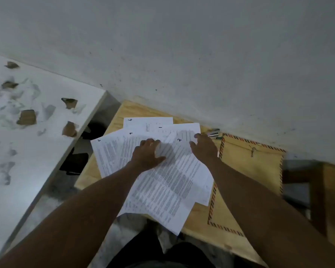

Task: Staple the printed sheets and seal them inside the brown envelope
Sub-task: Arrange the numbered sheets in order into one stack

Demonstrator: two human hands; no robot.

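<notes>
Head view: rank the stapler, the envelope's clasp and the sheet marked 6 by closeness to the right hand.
From the right hand:
1. Stapler, just beyond the fingertips, by the wall.
2. Envelope's clasp, off to the right.
3. Sheet marked 6, far left of the spread.

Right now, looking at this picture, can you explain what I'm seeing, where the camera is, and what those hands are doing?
No machine here: a person wears one camera on the head, looking down at their own arms. The left hand and right hand rest on printed sheets, fanned loosely over a small wooden table. Fingers lie fairly flat; nothing is lifted. To the right lies the brown envelope with a striped border, and a stapler sits by the wall. The white surface at left holds torn scraps.
</notes>
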